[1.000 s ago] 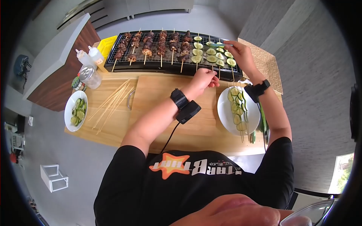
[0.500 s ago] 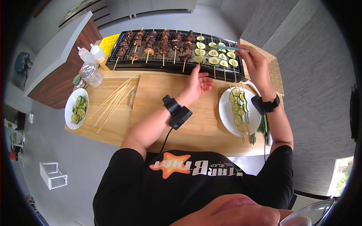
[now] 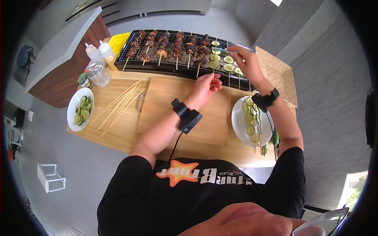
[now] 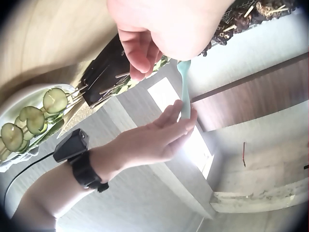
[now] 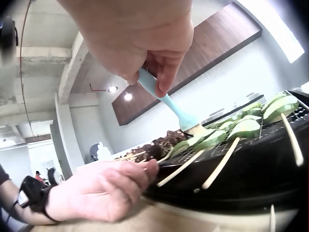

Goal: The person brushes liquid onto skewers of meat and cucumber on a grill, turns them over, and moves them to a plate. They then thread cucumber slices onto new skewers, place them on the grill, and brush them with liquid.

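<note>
Right wrist | right hand (image 5: 142, 41) pinches blue brush (image 5: 180, 113), handle end hidden | left hand (image 5: 104, 189) pinches cucumber skewer (image 3: 214, 57), end covered

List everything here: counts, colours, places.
Grill: one, black, far side
Meat skewers: six, brown, grill's left
Vegetable skewers: several, green, grill's right
Brush: one, blue, over grill
Plate: one, white, right
Plated skewers: several, green, plate
Bowl: one, white, left
Slices: several, green, bowl
Bare sticks: several, tan, beside bowl
Cutting board: one, tan, centre
Squeeze bottles: two, white, left
Jars: two, clear and green, near bottles
Basket: one, yellow, near bottles
Table: one, tan, underneath
Wristbands: two, black, wrists
Left hand: one, bare, skewer end
Right hand: one, bare, holding brush
</note>
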Available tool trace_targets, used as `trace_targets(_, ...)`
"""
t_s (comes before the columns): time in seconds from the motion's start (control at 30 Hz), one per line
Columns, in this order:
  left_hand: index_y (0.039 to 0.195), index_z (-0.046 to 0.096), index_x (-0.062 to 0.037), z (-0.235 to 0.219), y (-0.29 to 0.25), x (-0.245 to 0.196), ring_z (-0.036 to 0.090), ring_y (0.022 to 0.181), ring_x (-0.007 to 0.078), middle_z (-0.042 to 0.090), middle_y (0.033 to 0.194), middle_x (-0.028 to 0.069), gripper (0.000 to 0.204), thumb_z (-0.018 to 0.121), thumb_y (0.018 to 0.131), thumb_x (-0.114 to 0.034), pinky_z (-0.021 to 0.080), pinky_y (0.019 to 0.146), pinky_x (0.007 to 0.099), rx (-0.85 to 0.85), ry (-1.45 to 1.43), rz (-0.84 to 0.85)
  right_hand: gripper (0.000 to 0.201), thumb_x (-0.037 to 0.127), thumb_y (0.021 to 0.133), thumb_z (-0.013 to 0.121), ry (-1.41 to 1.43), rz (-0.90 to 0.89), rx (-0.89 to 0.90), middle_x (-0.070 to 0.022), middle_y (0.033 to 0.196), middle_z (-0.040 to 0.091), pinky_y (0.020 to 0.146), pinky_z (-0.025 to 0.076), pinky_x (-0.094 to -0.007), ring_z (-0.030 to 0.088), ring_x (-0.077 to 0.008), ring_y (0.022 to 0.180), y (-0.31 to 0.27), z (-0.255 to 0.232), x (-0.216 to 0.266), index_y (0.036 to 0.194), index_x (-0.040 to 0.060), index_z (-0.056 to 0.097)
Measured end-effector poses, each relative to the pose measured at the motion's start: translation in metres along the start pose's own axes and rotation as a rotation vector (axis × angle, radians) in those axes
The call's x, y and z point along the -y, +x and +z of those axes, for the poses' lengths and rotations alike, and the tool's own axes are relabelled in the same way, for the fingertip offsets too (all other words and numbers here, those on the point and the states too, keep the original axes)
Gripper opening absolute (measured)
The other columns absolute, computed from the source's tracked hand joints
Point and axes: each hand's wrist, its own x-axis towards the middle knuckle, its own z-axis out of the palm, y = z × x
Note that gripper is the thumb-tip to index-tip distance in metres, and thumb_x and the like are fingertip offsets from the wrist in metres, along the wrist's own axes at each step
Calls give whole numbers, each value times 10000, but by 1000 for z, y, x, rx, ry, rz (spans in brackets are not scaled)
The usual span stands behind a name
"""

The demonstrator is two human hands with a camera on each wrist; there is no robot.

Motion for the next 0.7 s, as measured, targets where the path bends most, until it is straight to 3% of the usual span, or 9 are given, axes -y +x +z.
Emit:
trace_targets(0.07,1019,601,-10,3,-1,0,625,653,111,654,776,46,251,488,985,-232,493,570,199,-9,27,19,182,88,906,594,-19,-8,83,-150,980,659,747,507,-320,655,-248,877,-14,-11,25,1063,9,638)
trace_targets(0.17,981,610,-24,8,-2,0,638,666,113,655,768,44,243,514,975,-247,500,584,200,-27,108,39,173,78,901,596,-28,-61,106,-149,993,656,743,506,-324,651,-261,863,-40,-20,44,1056,10,636)
trace_targets(0.2,966,611,-29,9,-2,0,641,669,114,655,765,43,241,522,971,-253,501,588,200,-26,144,45,168,76,905,593,-55,-124,93,-140,991,656,728,508,-312,660,-239,837,-47,-23,48,1053,10,635)
trace_targets(0.33,916,605,-37,14,-5,-5,645,654,121,650,742,48,236,541,960,-260,498,569,204,-26,265,81,174,90,929,579,76,65,0,-121,980,667,724,513,-269,675,-171,844,-68,-43,55,1064,-4,636)
trace_targets(0.53,845,575,-39,16,-3,-14,597,547,106,627,674,54,253,529,962,-258,454,485,218,-31,509,201,198,100,952,556,113,111,-166,-97,971,679,757,513,-245,668,-139,889,-71,-66,46,1091,-16,634)
trace_targets(0.7,787,536,-68,11,-1,-7,540,501,84,587,628,34,275,483,968,-268,383,443,216,-37,559,148,203,108,956,555,147,129,-200,-83,928,683,768,503,-224,663,-123,906,-50,-55,29,1095,-19,633)
